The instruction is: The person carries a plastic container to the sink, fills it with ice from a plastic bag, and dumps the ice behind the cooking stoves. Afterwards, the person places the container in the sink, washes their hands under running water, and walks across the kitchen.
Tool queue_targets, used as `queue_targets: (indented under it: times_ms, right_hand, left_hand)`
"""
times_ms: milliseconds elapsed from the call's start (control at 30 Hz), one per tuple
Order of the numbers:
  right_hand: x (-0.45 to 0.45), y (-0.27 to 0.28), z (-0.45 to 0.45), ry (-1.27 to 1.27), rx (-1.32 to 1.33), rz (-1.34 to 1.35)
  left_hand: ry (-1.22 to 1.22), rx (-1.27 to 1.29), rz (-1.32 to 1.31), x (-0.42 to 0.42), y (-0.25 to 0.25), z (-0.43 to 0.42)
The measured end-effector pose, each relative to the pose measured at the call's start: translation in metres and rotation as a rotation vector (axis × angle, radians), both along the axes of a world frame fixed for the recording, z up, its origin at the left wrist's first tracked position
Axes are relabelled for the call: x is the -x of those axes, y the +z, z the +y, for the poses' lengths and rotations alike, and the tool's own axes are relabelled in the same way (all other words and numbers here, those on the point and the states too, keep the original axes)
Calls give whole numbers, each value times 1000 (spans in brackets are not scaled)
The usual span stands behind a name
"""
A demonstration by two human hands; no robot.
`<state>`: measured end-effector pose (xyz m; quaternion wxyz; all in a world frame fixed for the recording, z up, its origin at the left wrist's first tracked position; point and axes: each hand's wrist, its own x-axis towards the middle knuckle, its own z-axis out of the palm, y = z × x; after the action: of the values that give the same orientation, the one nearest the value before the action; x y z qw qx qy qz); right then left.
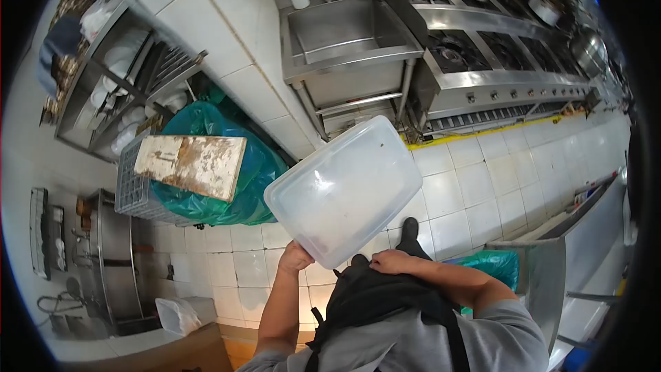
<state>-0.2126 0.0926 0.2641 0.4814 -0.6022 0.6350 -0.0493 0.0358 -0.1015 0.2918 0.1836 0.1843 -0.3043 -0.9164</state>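
Note:
A large translucent plastic container with a pale lid (344, 189) is tilted in front of my body. My left hand (296, 256) grips its lower left edge, with the fingers wrapped round the rim. My right hand (390, 262) is apart from the container, beside the black apron (392, 296) at my waist. Its fingers look curled, and whether they hold anything is hidden. Something faintly reddish shows through the container's lower corner.
Green bags (258, 186) with a worn board (193, 165) on top stand at the left beside a grey crate (131, 183). A sink (337, 31) and a stove (509, 79) are ahead. A metal counter (547, 269) stands at the right.

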Motion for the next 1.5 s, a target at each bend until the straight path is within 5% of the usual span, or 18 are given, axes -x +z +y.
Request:
queue_targets:
  times_ms: [167, 333, 367, 433, 500, 567, 633, 700, 767, 833, 967, 1300, 1367, 1433, 1500]
  right_hand:
    - [-27, -3, -22, 194, -31, -41]
    - [-30, 3, -53, 330, -94, -167]
    - [-32, 1, -59, 335, -111, -217]
    - [-34, -7, -74, 397, -73, -238]
    - [-42, -3, -86, 270, -121, -328]
    - [-55, -18, -106, 334, -236, -366]
    - [-84, 17, -131, 143, -590, -425]
    - [-123, 27, -151, 190, -703, -416]
    - [-168, 29, -165, -8, -915, -501]
    - [-226, 33, -175, 63, -910, -446]
    - [-335, 22, -171, -3, -677, -217]
    - [-530, 17, -268, -230, -647, -636]
    - [-555, -6, -319, -236, -669, -647]
    - [-582, -5, -353, -233, -703, -654]
    - [-618, 32, -381, -209, -463, -642]
  left_hand:
    - [124, 101, -69, -43, 2, 11]
    - [105, 342, -883, -65, -25, 23]
    - [187, 320, -898, -68, -22, 26]
    - [-117, 506, -1106, -62, -8, 31]
    - [23, 470, -1141, -58, -15, 45]
    - [-241, 1414, -1053, -85, -84, 59]
    - [-290, 1123, -1349, -82, -47, 75]
    - [131, 728, -1630, -94, -47, 98]
    - [265, 585, -1661, -110, -42, 113]
    - [437, 526, -1632, -131, -41, 124]
    - [618, 575, -1625, -192, -16, 120]
    - [523, 971, -1736, -380, 75, 55]
    - [985, 1264, -1556, -417, 90, 30]
    - [1131, 1226, -1466, -474, 103, 1]
    - [1265, 1191, -1393, -533, 103, -16]
